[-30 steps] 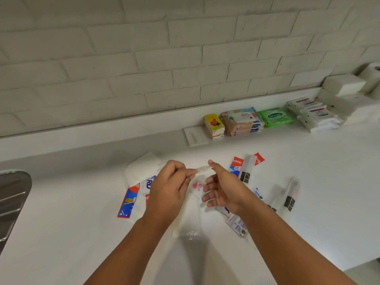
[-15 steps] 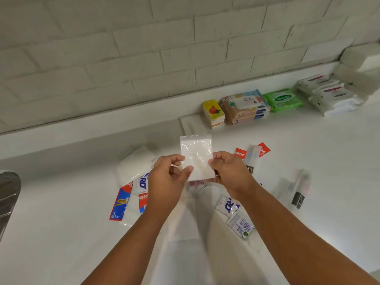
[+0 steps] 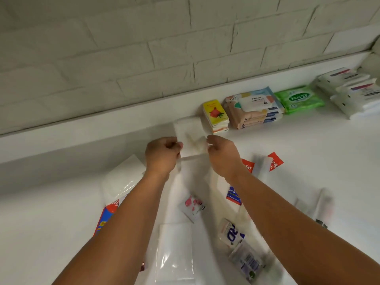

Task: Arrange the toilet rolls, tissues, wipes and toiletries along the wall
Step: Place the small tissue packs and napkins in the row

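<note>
Both hands are up at the back edge of the counter (image 3: 308,153), below the brick wall (image 3: 144,58). The left hand (image 3: 162,156) has its fingers curled and pinches the left edge of a small clear packet (image 3: 191,138); the right hand (image 3: 223,155) pinches its right edge the same way. The packet sits between the hands, just left of the yellow tissue pack (image 3: 216,116); can't tell if it's touching the counter, blurred. Row along the back edge, running right from the yellow tissue pack: pastel wipes stack (image 3: 255,108), green Sanicare wipes (image 3: 299,99), white packs (image 3: 349,89) by the right edge. Loose items mid-counter, under and around the arms: white tissue pack (image 3: 123,177) on the left, red-blue sachet (image 3: 107,212) beside it, pink-printed sachet (image 3: 193,206) between the forearms, red sachets (image 3: 274,161) right of the right hand, clear-wrapped white pack (image 3: 174,254) near the front edge.
</note>
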Available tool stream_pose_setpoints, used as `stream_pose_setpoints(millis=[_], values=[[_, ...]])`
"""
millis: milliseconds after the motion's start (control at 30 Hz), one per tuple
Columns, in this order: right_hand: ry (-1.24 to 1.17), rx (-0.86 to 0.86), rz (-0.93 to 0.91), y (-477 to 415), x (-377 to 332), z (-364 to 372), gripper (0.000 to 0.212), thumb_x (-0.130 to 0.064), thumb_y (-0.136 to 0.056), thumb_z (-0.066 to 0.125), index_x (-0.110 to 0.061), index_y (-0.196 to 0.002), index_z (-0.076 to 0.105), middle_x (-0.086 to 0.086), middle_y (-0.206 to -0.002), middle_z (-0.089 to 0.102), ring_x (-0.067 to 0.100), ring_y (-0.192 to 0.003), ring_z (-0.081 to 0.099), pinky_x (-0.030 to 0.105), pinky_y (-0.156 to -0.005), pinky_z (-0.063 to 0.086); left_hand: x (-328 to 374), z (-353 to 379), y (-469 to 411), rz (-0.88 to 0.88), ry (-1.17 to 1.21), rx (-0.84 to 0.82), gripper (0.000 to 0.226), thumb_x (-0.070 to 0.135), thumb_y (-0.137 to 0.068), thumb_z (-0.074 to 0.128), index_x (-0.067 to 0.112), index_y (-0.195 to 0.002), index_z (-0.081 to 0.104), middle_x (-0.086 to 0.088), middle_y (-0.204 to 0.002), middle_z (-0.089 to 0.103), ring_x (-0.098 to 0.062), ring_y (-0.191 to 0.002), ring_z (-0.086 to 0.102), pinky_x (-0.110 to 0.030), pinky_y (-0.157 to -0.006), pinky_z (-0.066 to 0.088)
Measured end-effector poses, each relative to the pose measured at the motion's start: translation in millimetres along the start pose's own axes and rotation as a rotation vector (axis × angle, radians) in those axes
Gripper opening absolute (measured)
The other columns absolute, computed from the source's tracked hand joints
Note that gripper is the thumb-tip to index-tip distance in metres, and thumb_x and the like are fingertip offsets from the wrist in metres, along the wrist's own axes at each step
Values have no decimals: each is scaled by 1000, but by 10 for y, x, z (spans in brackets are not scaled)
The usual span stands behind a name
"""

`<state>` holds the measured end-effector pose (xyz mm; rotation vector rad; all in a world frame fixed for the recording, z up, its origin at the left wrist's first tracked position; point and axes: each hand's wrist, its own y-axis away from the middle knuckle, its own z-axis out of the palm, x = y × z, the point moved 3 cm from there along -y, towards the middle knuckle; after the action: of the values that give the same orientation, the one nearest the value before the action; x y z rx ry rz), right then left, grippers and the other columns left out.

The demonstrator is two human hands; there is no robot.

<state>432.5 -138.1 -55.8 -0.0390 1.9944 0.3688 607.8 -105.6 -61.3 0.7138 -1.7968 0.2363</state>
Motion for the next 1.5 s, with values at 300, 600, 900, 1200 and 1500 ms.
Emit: stream_pose_setpoints(millis=[300,600,900,1200,1500], values=[[149,-102,-10,-239,-22,133,51,-6,-97,37,-10,-148,36,13,-141,51,30,-123,54,30,-100,46,-70,273,-634,-31,-91,51,26,15,-79,82,8,-103,76,-6,-77,75,-17,-64,70,-36,-79,62],[166,-138,-2,-320,-39,165,43,-6,-97,39,-2,-139,42,18,-138,52,32,-122,53,33,-101,44,-59,325,-652,77,-329,112,24,29,-80,80,13,-98,78,-7,-88,78,-20,-90,72,-27,-89,53],[172,-128,11,-367,-43,174,42,-7,-96,40,-3,-138,43,18,-135,54,31,-119,54,32,-96,44,-66,320,-684,72,-365,117,29,35,-81,78,13,-100,78,-6,-96,77,-22,-96,70,-27,-87,52],[303,-123,-158,90,-148,68,46,-30,-96,55,-18,-140,48,1,-134,57,22,-124,54,26,-99,42,106,-36,-37,205,-214,15,12,28,-92,63,25,-97,74,12,-88,73,-12,-82,69,-27,-80,54],[411,-285,-341,983,-145,247,37,-22,-90,65,-17,-126,63,-2,-123,65,14,-109,60,30,-98,46,-202,-562,975,364,-278,-179,16,20,-92,69,27,-107,72,14,-96,69,-4,-79,64,-14,-75,50]])
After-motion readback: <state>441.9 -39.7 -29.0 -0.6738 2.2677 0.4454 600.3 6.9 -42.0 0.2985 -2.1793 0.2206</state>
